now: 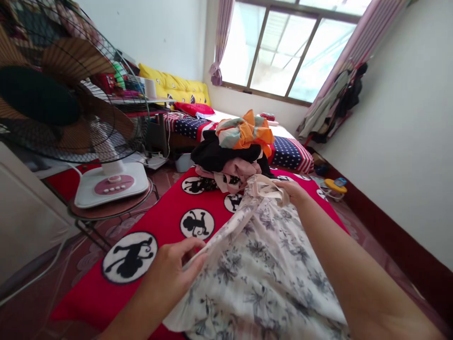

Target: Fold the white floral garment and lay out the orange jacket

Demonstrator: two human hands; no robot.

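A white garment with a grey floral print (262, 264), which looks like a skirt or dress, lies spread toward me over a red cloth with black monkey figures in white circles (166, 222). My left hand (177, 269) pinches its left edge between thumb and fingers. At the far, gathered end, my right hand (288, 191) is closed on the cream band (265, 186); some of its fingers are hidden by the fabric. Just beyond that end sits a heap of clothes, with a black piece (219, 153), a pink piece (240, 167) and an orange striped piece (249, 132) on top.
An electric fan (113, 184) stands on a round stool at the left, near the red cloth. Behind the heap is a bed with a star-and-stripe cover (290, 153). Clothes hang (332, 104) by the right wall, above a small yellow stool (334, 186).
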